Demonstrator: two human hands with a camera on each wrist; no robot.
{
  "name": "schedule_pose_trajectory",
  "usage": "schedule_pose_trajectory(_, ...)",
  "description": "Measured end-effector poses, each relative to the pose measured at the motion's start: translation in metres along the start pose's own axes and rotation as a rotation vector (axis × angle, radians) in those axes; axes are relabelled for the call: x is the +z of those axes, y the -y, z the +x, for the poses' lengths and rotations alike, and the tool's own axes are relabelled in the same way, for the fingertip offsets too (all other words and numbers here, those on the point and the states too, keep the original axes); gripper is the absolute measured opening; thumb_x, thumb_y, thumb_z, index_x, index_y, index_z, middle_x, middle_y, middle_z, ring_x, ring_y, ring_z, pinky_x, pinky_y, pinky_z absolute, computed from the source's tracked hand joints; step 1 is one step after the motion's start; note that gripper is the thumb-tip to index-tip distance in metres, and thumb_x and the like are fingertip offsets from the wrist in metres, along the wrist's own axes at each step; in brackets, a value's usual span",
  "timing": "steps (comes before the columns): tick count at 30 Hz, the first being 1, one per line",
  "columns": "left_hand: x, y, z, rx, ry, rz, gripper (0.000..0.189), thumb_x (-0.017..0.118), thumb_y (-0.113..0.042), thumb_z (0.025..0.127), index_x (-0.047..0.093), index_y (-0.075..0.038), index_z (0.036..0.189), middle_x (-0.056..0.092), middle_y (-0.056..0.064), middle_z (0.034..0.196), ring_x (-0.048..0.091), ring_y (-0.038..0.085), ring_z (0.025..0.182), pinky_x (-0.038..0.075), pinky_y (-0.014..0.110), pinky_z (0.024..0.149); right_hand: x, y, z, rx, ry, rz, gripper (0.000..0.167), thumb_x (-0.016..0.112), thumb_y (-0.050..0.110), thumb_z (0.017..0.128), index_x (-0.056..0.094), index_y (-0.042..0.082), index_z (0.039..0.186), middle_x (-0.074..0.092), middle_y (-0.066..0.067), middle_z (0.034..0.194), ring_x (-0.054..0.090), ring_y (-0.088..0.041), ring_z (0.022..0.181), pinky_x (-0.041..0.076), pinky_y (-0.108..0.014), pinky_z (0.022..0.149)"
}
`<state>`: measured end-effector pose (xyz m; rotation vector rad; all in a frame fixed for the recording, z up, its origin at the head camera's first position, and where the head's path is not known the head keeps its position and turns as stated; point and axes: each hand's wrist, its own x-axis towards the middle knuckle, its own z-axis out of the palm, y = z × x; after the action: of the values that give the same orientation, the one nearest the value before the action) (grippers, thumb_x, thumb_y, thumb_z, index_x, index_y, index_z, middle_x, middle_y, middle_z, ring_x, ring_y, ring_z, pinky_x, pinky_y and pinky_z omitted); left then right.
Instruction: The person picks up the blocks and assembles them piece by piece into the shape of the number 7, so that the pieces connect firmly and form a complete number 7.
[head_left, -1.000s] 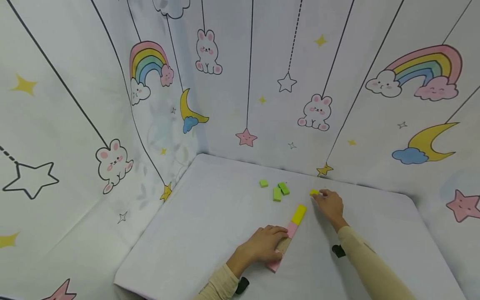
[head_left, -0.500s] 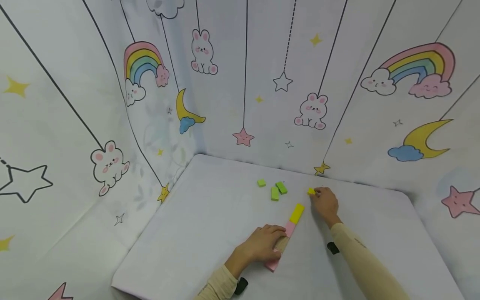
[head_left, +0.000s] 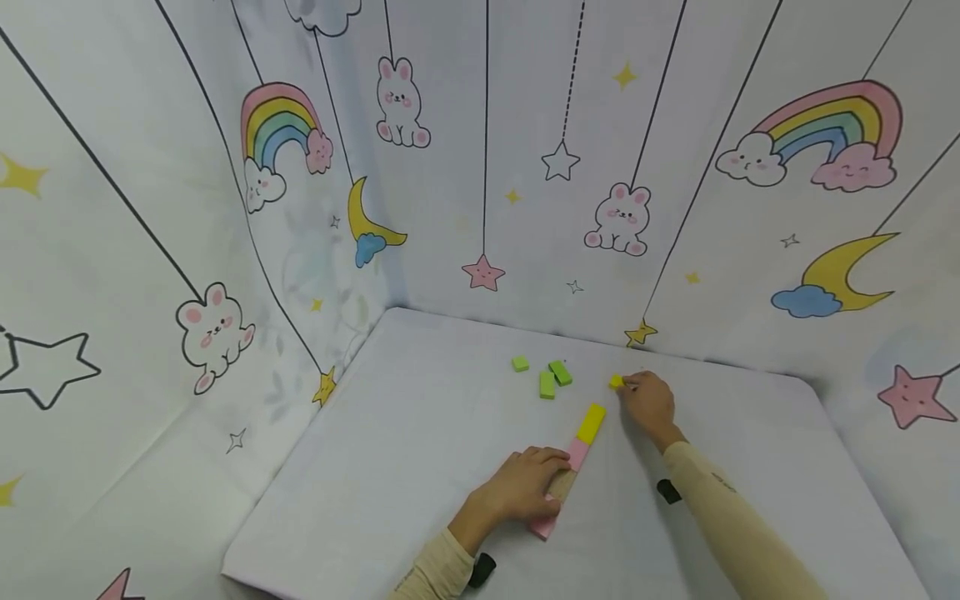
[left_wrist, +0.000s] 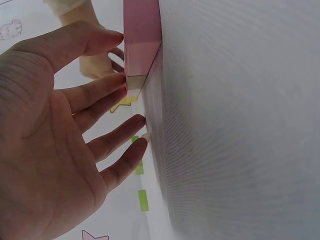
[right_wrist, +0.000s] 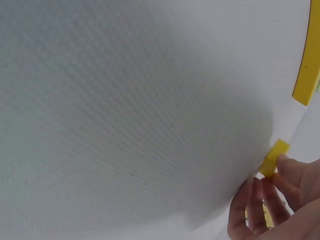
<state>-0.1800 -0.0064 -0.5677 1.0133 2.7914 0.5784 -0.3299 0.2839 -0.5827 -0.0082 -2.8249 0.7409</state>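
A slanting row of blocks lies on the white table: a yellow block [head_left: 591, 423] at the far end, then a pink block [head_left: 577, 454], a wood-coloured block [head_left: 562, 486] and a nearer pink block [head_left: 542, 528]. My left hand [head_left: 517, 485] rests along the row's left side. Its thumb and fingertips touch the blocks there, fingers extended and spread in the left wrist view. Beyond the row's far end, my right hand [head_left: 649, 407] pinches a small yellow block [right_wrist: 274, 157] between thumb and fingers, low at the table. A gap separates this block from the row.
Several green blocks [head_left: 547, 385] lie behind the row, left of the right hand. The table [head_left: 390, 433] ends at the back against a white cloth wall [head_left: 442, 208] printed with rabbits, stars and rainbows. Dark straps [head_left: 483, 571] show at both wrists.
My right hand has edged slightly left, toward the row's far end, with the small yellow block pinched in it. The left hand stays on the row. The head view has shifted a little.
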Motion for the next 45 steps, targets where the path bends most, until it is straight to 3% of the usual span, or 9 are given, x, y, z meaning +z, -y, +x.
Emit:
schedule_pose_trajectory(4, 0.001, 0.000, 0.000, -0.004, -0.002, 0.008, 0.059, 0.074, -0.032, 0.088, 0.061, -0.021, 0.144, 0.052, -0.011, 0.153, 0.049, 0.014, 0.138, 0.046, 0.036, 0.103, -0.003, 0.000, -0.001, 0.015, 0.033, 0.032, 0.031, 0.071, 0.017, 0.097, 0.075, -0.003, 0.120, 0.075, -0.022, 0.112, 0.071, -0.038, 0.099, 0.057, -0.050, 0.078)
schedule_pose_trajectory(13, 0.001, 0.000, 0.001, -0.006, -0.006, 0.007, 0.058, 0.075, -0.034, 0.088, 0.061, -0.022, 0.144, 0.052, -0.012, 0.153, 0.049, 0.013, 0.138, 0.046, 0.037, 0.103, -0.003, -0.005, -0.001, -0.011, 0.095, 0.044, 0.029, 0.075, 0.020, 0.097, 0.077, 0.000, 0.118, 0.076, -0.020, 0.112, 0.070, -0.036, 0.098, 0.055, -0.048, 0.078)
schedule_pose_trajectory(21, 0.001, 0.000, 0.000, -0.005, -0.011, 0.004, 0.058, 0.075, -0.034, 0.089, 0.061, -0.021, 0.144, 0.052, -0.011, 0.153, 0.048, 0.014, 0.139, 0.046, 0.037, 0.104, -0.003, -0.003, -0.002, -0.035, 0.082, 0.052, 0.027, 0.077, 0.020, 0.094, 0.079, 0.003, 0.116, 0.076, -0.017, 0.114, 0.070, -0.036, 0.099, 0.055, -0.049, 0.080)
schedule_pose_trajectory(26, 0.000, 0.000, 0.000, -0.004, -0.013, 0.003, 0.057, 0.075, -0.032, 0.088, 0.062, -0.021, 0.143, 0.052, -0.011, 0.152, 0.049, 0.014, 0.138, 0.046, 0.036, 0.103, -0.005, -0.002, -0.004, -0.065, 0.073, 0.055, 0.025, 0.078, 0.019, 0.094, 0.080, 0.004, 0.114, 0.076, -0.017, 0.115, 0.070, -0.038, 0.102, 0.052, -0.055, 0.089)
schedule_pose_trajectory(32, 0.000, 0.000, 0.000, 0.004, -0.014, 0.009, 0.057, 0.074, -0.032, 0.088, 0.062, -0.021, 0.143, 0.052, -0.011, 0.152, 0.050, 0.014, 0.137, 0.046, 0.036, 0.102, -0.002, -0.004, -0.005, -0.115, 0.084, 0.031, 0.024, 0.075, 0.019, 0.096, 0.080, 0.005, 0.115, 0.074, -0.016, 0.123, 0.067, -0.042, 0.114, 0.032, -0.072, 0.111)
schedule_pose_trajectory(42, 0.001, 0.001, 0.000, 0.001, -0.019, 0.007, 0.057, 0.075, -0.032, 0.087, 0.062, -0.022, 0.142, 0.053, -0.012, 0.152, 0.050, 0.013, 0.136, 0.047, 0.035, 0.101, -0.001, -0.001, -0.009, -0.154, 0.076, 0.055, 0.025, 0.075, 0.019, 0.096, 0.079, 0.006, 0.117, 0.076, -0.012, 0.121, 0.066, -0.041, 0.120, 0.030, -0.072, 0.112)
schedule_pose_trajectory(45, 0.002, 0.002, 0.000, 0.007, -0.021, 0.002, 0.057, 0.074, -0.032, 0.088, 0.062, -0.021, 0.143, 0.053, -0.012, 0.152, 0.050, 0.013, 0.136, 0.047, 0.035, 0.100, -0.001, -0.001, -0.010, -0.140, 0.076, 0.048, 0.025, 0.075, 0.019, 0.096, 0.079, 0.006, 0.117, 0.076, -0.012, 0.120, 0.066, -0.041, 0.119, 0.036, -0.068, 0.109)
